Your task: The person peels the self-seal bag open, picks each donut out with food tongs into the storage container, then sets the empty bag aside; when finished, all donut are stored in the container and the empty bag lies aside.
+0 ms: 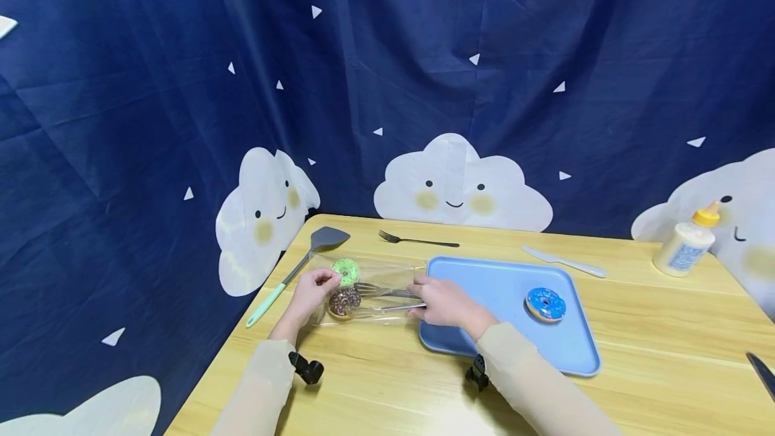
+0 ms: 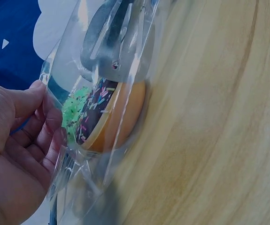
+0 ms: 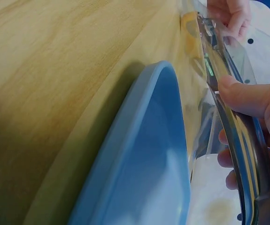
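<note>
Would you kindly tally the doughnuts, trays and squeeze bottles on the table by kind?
Doughnuts: 3 (green-iced doughnut, brown-iced doughnut, blue-iced doughnut)
Trays: 1 (blue tray)
Squeeze bottles: 1 (yellow-capped bottle)
Total: 5

The head view is bright. The pale yellow wooden surface (image 1: 375, 382) has a white shiny patch near 6 o'clock, and soft shadows lie beside the cream cloth sleeves (image 1: 539, 375). Up at 12 o'clock, the dark blue cloth curtain (image 1: 363, 52) looks much darker. Near 3 o'clock, the white squeeze bottle with a yellow top (image 1: 684, 247) looks tipped and stretched, and its label is too fuzzy to read.

The left wrist view is dimmer and bluish. White shiny streaks run down the clear plastic bag (image 2: 125, 98), with a soft gray shadow near 6 o'clock.

In the right wrist view, the blue plastic tray (image 3: 139, 164) shines pale near 6 o'clock and has a dark shadow on its 9 o'clock side.
</note>
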A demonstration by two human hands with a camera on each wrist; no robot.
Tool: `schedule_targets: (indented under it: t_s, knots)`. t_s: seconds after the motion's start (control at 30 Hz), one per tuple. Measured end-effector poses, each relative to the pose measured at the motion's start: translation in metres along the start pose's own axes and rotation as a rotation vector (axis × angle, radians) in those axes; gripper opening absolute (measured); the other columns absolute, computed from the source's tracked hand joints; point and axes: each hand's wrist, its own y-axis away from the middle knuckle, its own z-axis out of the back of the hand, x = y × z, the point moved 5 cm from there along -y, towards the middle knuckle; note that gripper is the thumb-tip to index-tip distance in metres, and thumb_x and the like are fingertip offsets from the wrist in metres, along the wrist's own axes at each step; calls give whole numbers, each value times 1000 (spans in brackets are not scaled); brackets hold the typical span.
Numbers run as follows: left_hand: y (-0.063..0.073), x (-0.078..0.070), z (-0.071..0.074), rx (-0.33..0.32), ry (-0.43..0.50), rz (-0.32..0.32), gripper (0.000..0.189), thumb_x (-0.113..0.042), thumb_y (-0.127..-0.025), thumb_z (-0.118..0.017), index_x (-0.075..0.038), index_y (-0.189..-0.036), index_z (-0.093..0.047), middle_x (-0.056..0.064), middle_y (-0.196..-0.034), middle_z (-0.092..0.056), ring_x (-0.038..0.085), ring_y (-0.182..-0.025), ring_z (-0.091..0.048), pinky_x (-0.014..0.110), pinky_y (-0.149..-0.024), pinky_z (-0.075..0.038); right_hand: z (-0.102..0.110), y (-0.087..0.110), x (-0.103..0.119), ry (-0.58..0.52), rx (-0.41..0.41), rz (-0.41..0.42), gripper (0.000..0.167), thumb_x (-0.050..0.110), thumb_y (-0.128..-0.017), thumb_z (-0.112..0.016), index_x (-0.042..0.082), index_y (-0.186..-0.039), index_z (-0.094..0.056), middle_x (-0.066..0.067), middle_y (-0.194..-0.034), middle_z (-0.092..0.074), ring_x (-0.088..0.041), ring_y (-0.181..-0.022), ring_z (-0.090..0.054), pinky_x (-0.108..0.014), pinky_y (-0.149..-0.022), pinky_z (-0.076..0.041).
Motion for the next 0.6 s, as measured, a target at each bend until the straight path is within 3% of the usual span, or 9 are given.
schedule_targets:
  t_s: [0.17,0.37,0.5,0.6]
  knots:
    - [-1,0,-1,18,3,-9,16,-9,-87,-65,6,-93,-64,11,-85,-61,19,-76,-55,31,-69,-50,1,4,-2,11,-14,0,50,35,-81,-71,2,-117,-62,-4,-102,-58,-18,-84,-58,-34,-71,-51]
    - [-1,-2,-2,70,-67,-66,11,-6,-89,-61,5,-91,-63,7,-76,-57,17,-68,-52,25,-60,-47,2,8,-5,9,-11,-2,51,37,-81,-70,2,-117,-61,-5,-104,-58,-19,-87,-58,-35,-74,-51]
    - [0,-4,-2,62,-77,-76,9,-4,-89,-60,5,-90,-62,6,-77,-56,17,-69,-50,24,-59,-45,5,11,-7,-2,-7,-4,50,35,-82,-69,1,-117,-61,-11,-112,-58,-25,-95,-59,-40,-80,-50]
    - [0,-6,-1,48,-69,-70,9,-4,-89,-61,5,-89,-62,6,-78,-56,16,-70,-49,24,-60,-44,7,16,-10,12,-13,-2,48,35,-82,-70,2,-116,-62,-9,-111,-58,-23,-92,-59,-38,-79,-51]
